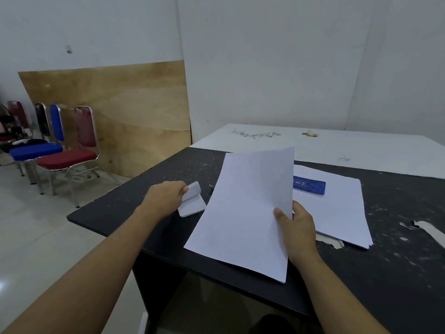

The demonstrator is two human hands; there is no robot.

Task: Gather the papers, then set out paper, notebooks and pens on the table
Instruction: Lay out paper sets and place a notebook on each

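My right hand point(297, 231) pinches the right edge of a white sheet of paper point(243, 210) and holds it tilted above the black table point(397, 237). My left hand point(163, 197) grips a small white notebook point(192, 201) near the table's left edge, its top pages curled up under my thumb. A stack of white papers point(337, 210) lies to the right, with a blue notebook point(310, 185) on top of it. Something thin and dark, perhaps a pen point(211, 191), shows just left of the held sheet, mostly hidden.
A white board point(337, 145) covers the table's far part. Torn paper scraps point(431, 231) lie at the right. Red and blue chairs point(65, 155) stand on the floor at the left, before a plywood sheet point(120, 112) leaning on the wall.
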